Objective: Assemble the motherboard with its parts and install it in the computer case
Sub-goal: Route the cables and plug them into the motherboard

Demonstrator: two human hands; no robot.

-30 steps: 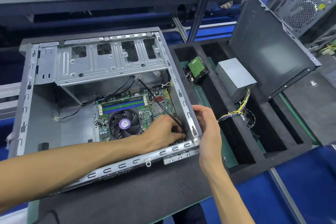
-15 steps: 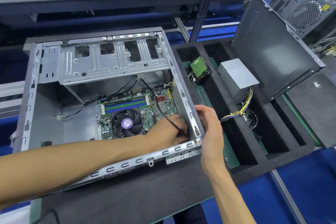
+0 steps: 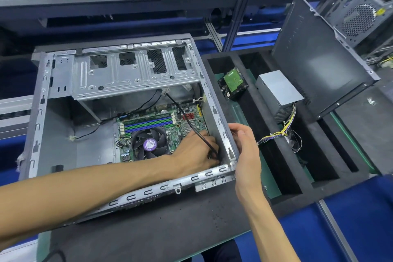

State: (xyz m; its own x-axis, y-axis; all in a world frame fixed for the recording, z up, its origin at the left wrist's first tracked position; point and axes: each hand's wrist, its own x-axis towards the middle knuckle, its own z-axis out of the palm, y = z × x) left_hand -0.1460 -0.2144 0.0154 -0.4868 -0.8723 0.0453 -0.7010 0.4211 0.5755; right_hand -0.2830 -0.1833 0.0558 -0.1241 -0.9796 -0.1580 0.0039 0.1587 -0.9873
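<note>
The computer case [image 3: 119, 83] contains the motherboard [image 3: 168, 121]; inside it, the left hand [image 3: 196, 151] pinches a black cable [image 3: 187, 119]; the right hand [image 3: 246, 147] grips its right wall

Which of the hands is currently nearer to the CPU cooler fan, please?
Left. The left hand lies inside the case just right of the fan; the right hand grips the case's right wall, farther off.

The left hand [image 3: 196, 151] covers the near right corner of the motherboard [image 3: 161, 127], and its fingertips are hidden behind the black cable [image 3: 191, 122]; the fan [image 3: 150, 143] label is too small to read; a second case [image 3: 361, 4] is cut off at the upper right edge; both forearms run out of frame.
</note>
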